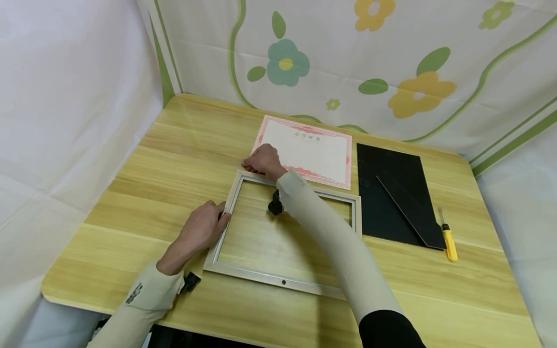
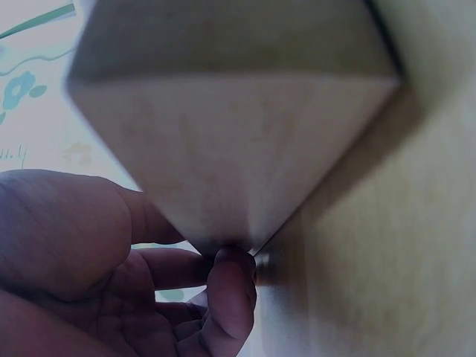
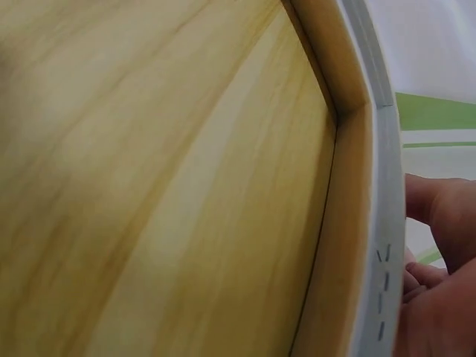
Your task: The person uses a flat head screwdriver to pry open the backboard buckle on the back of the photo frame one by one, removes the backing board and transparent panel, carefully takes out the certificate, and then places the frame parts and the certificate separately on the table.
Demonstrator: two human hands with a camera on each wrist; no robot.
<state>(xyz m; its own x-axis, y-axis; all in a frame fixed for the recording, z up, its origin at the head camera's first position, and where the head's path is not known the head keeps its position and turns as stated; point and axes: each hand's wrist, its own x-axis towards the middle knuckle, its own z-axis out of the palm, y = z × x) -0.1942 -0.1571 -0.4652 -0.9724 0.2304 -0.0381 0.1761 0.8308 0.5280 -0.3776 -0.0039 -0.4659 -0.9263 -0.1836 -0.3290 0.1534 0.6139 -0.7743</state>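
A pale wooden picture frame (image 1: 252, 274) lies on the table, with the tabletop showing through its opening. My left hand (image 1: 202, 224) grips its left rail, thumb over the inner edge; in the left wrist view the fingers of that hand (image 2: 67, 230) curl at the rail (image 2: 223, 134). Beyond the far left corner is my right hand (image 1: 265, 159), over the lower left corner of a pink-bordered certificate (image 1: 309, 150). In the right wrist view this hand (image 3: 446, 223) bends its fingers close against the outside of the frame (image 3: 349, 223); what its fingertips hold is hidden.
Right of the frame lies a black backing board (image 1: 383, 183) with a stand leg (image 1: 411, 212) angled across it. A yellow-handled screwdriver (image 1: 450, 244) is beside the board's front right corner. Flowered curtain (image 1: 330, 58) borders the table's back edge.
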